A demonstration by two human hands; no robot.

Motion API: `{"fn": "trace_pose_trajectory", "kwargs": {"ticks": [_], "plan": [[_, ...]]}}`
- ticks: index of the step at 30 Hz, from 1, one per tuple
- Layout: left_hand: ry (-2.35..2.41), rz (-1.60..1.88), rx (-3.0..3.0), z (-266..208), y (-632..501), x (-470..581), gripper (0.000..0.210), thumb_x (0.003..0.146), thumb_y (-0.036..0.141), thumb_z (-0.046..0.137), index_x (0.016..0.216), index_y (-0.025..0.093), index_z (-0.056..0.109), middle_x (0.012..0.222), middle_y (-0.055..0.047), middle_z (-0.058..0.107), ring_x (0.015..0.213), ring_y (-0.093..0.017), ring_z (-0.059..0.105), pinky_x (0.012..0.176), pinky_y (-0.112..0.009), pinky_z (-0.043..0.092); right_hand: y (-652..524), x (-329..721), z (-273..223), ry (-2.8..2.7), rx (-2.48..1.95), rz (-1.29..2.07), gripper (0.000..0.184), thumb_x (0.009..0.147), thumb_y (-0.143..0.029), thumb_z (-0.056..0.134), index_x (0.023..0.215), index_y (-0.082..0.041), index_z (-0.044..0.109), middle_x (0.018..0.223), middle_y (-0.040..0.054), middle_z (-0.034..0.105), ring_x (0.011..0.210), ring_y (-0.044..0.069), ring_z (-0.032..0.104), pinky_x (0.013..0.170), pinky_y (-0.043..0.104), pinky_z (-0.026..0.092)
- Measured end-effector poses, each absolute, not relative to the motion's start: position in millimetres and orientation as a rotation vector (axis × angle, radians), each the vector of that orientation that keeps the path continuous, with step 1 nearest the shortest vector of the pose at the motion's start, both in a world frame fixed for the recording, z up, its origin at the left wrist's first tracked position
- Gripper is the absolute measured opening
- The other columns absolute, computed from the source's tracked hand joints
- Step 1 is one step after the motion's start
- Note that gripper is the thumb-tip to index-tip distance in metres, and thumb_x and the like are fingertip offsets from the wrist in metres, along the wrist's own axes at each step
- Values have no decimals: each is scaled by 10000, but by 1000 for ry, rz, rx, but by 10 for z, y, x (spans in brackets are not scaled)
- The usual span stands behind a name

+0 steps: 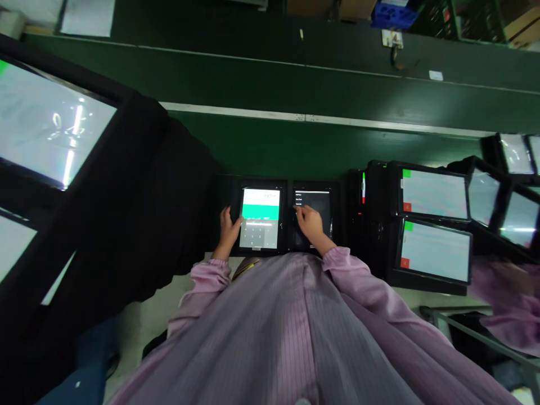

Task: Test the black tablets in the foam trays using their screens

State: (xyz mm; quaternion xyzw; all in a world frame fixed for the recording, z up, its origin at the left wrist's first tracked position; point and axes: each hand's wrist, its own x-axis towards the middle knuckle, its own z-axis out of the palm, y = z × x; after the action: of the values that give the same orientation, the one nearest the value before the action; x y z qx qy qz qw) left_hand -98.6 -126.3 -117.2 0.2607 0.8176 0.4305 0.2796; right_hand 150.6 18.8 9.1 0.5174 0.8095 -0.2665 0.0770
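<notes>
Striped shirt (270, 326), black cloth (169, 225) left of tablets (260, 211), screens (436, 251) right

On the left tablet (260, 211), we can read in the keypad (253, 236) the small digits 1, 2 and 3 in one row and a 0 below them, while the grey writing at the top of its screen is too blurred for us. On the right tablet (317, 199), we see three short white lines of text, but we cannot read them with certainty, because the letters are too small.
</notes>
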Motion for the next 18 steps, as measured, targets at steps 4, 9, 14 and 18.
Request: {"fn": "trace_pose_trajectory", "kwargs": {"ticks": [4,9,14,18], "plan": [[2216,1149,609,-1151,-1206,-1004,505,805,276,718,1287,231,576,1425,-155,568,1505,-326,434,1282,-493,341,300,1790,1,2435,1734,-776,508,1115,-266,290,1442,-187,670,1193,137,752,1094,228,707,887,289,497],[2255,1124,511,-1125,-1088,-1084,412,799,257,722,1195,239,612,1323,-131,619,1400,-329,533,1242,-493,391,317,1844,-107,2439,1809,-813,445,1090,-310,394,1325,-208,758,1080,122,762,966,232,721,811,296,510],[2295,1117,457,-1118,-940,-1176,326,788,239,725,1101,233,638,1264,-125,636,1332,-326,584,1210,-484,420,289,1911,-148,2501,1822,-879,461,1092,-304,372,1353,-212,741,1055,112,753,979,219,712,861,294,508],[2312,1130,454,-1115,-832,-1201,303,772,239,735,1054,246,625,1217,-107,649,1303,-316,597,1198,-485,427,234,2058,-139,2535,1825,-923,497,1104,-309,325,1370,-181,725,1043,117,751,969,208,712,870,290,520]]}}
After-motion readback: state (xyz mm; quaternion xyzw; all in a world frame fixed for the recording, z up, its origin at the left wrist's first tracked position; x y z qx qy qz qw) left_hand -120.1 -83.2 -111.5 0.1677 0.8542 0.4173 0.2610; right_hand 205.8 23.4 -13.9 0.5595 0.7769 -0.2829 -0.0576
